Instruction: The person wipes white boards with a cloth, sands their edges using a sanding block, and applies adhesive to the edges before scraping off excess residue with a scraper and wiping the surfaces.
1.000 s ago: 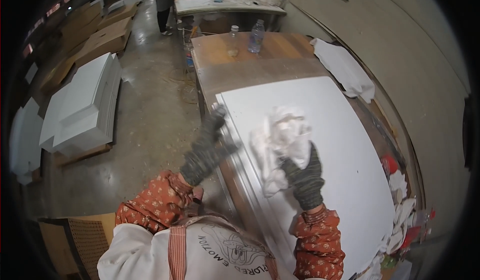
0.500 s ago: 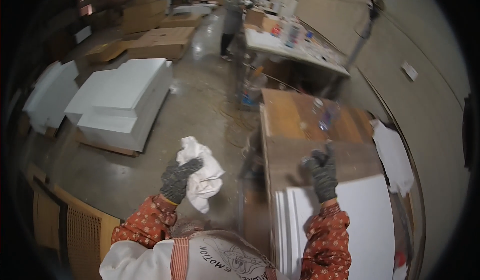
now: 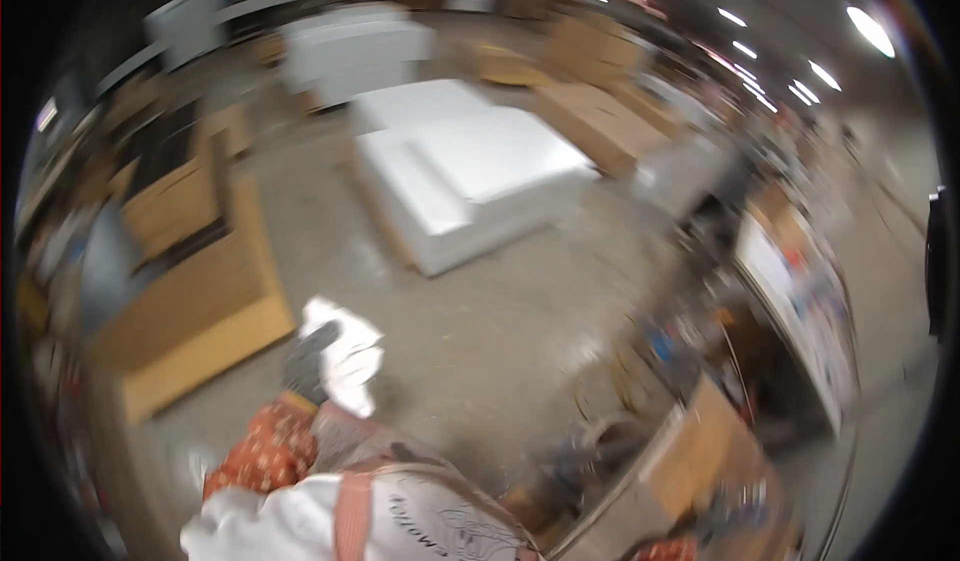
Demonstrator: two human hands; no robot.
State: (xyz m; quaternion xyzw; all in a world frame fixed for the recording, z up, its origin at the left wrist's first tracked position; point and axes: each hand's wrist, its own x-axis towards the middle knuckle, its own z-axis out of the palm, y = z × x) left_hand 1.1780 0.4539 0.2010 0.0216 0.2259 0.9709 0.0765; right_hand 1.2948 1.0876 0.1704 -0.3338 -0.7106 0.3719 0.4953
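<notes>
Far left: tan board (image 3: 215,346) lying on the floor (image 3: 480,351), a brown carton (image 3: 175,206) behind it. Next, the left hand (image 3: 308,366), in a dark grey knit glove, below an orange floral sleeve (image 3: 262,446); fingers partly closed, gripping a crumpled white cloth (image 3: 352,361). The cloth hangs from the grip in front of the body, above the floor; exact finger positions blurred. Centre: a stepped stack of white panels (image 3: 480,156) on a brown base, well apart from the hand, with a second white stack (image 3: 355,56) behind. Right of these, a long cardboard box (image 3: 605,126). Lower right: a brown wooden tabletop (image 3: 690,451), a blurred clear bottle (image 3: 748,506) on it; an orange sleeve patch (image 3: 668,549) at the lower edge. Right hand out of view; openness and hold cannot be told. Far right: a cluttered white-topped workbench (image 3: 775,296) beside a pale wall (image 3: 885,281).
</notes>
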